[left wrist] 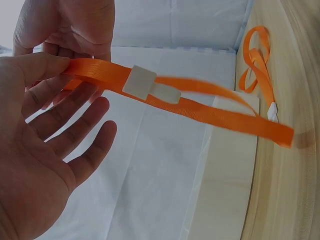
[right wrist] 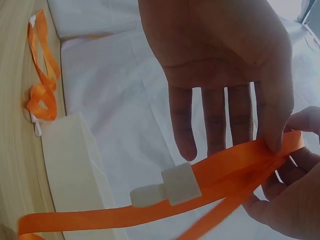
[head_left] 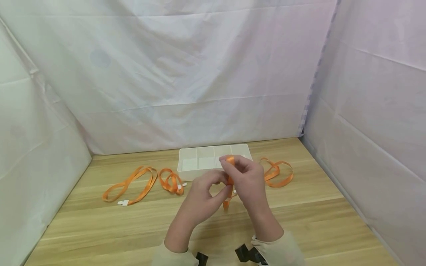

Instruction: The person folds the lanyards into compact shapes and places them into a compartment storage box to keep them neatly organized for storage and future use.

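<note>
Both hands hold one orange ribbon lanyard (head_left: 230, 181) above the table. My left hand (head_left: 202, 195) pinches it between thumb and forefinger; in the left wrist view its other fingers are loosely spread. Higher up the band, my right hand (head_left: 250, 181) grips it with thumb and fingers. From the hands the folded lanyard (left wrist: 200, 113) hangs down in loops, and a white plastic clip (right wrist: 181, 184) sits on the band below the fingers. Behind the hands stands a white divided box (head_left: 191, 174), partly covered by the right hand.
On the wooden table (head_left: 133, 229), two more orange lanyards lie left of the box: a long loose one (head_left: 146, 190) and a bunched one (head_left: 171, 188). Another lanyard (head_left: 283, 183) lies to the right. White cloth (head_left: 199, 74) hangs at the back and both sides.
</note>
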{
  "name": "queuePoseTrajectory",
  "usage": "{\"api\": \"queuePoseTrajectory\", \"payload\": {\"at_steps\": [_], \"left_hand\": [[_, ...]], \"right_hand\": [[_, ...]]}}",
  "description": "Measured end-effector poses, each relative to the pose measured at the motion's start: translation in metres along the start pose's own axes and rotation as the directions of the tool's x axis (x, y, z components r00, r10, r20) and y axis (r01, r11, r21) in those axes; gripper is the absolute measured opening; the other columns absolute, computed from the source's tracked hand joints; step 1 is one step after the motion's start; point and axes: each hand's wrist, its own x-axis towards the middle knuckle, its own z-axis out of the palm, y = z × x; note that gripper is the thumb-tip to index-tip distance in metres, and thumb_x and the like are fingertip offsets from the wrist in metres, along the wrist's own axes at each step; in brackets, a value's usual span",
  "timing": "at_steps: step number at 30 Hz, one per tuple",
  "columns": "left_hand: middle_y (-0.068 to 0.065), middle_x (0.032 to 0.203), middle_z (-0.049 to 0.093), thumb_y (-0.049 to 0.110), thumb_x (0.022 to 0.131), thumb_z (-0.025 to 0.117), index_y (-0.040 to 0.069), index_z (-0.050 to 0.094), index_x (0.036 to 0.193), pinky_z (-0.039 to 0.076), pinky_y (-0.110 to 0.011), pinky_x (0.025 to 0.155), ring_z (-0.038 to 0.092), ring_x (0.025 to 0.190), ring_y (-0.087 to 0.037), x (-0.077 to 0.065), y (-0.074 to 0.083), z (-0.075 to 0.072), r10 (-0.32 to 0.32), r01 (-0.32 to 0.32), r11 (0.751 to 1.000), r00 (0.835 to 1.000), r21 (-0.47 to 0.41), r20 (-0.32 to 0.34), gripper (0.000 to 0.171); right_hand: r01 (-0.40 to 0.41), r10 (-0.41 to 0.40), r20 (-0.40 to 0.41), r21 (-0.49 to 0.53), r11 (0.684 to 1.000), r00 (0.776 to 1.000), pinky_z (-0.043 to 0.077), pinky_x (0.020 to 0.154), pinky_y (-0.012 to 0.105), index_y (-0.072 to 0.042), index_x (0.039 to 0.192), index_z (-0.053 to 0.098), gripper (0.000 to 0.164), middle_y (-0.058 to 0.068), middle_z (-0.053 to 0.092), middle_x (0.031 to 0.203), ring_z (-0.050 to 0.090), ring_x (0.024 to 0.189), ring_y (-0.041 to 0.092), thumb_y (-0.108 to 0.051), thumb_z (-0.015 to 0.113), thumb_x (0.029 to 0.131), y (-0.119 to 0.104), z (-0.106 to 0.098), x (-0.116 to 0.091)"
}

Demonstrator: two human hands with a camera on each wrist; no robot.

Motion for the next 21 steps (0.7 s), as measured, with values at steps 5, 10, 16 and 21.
{"api": "queuePoseTrajectory", "payload": {"at_steps": [5,10,16,21], "left_hand": [[0.004,0.098,0.074,0.006,0.099,0.073,0.014,0.074,0.104,0.059,-0.029,0.091,0.069,0.098,-0.010,-0.001,0.000,0.000,0.008,-0.008,1.000,1.000,-0.001,-0.004,0.010],[0.004,0.102,0.076,0.007,0.099,0.073,0.015,0.074,0.098,0.059,-0.032,0.097,0.072,0.106,-0.012,-0.002,0.000,0.000,-0.038,0.039,0.999,0.999,-0.023,0.009,0.008],[0.003,0.109,0.073,0.013,0.099,0.076,0.014,0.076,0.094,0.059,-0.037,0.096,0.069,0.108,-0.015,-0.004,-0.003,0.001,-0.122,0.123,0.992,0.992,-0.036,0.031,0.005],[0.002,0.108,0.065,0.017,0.099,0.077,0.014,0.077,0.095,0.055,-0.031,0.089,0.065,0.102,-0.022,-0.006,-0.007,0.003,-0.174,0.176,0.984,0.983,-0.028,0.054,0.005]], "right_hand": [[0.003,-0.003,0.000,0.021,1.000,1.000,0.060,0.064,0.032,-0.017,0.097,0.085,0.006,0.005,0.077,0.084,0.068,0.073,0.023,-0.018,0.079,0.095,0.001,-0.001,-0.002],[-0.029,0.027,0.040,0.060,0.998,0.999,0.059,0.090,0.036,-0.009,0.099,0.084,0.014,0.003,0.081,0.101,0.071,0.099,0.023,-0.022,0.079,0.096,-0.001,-0.005,0.000],[-0.073,0.057,0.118,0.137,0.988,0.991,0.046,0.118,0.043,0.001,0.105,0.082,0.025,0.002,0.082,0.107,0.066,0.124,0.023,-0.020,0.068,0.103,-0.006,-0.010,0.003],[-0.095,0.057,0.175,0.221,0.971,0.983,0.049,0.117,0.033,0.007,0.111,0.078,0.029,0.000,0.081,0.104,0.070,0.115,0.026,-0.016,0.060,0.107,-0.007,-0.013,0.004]]}}
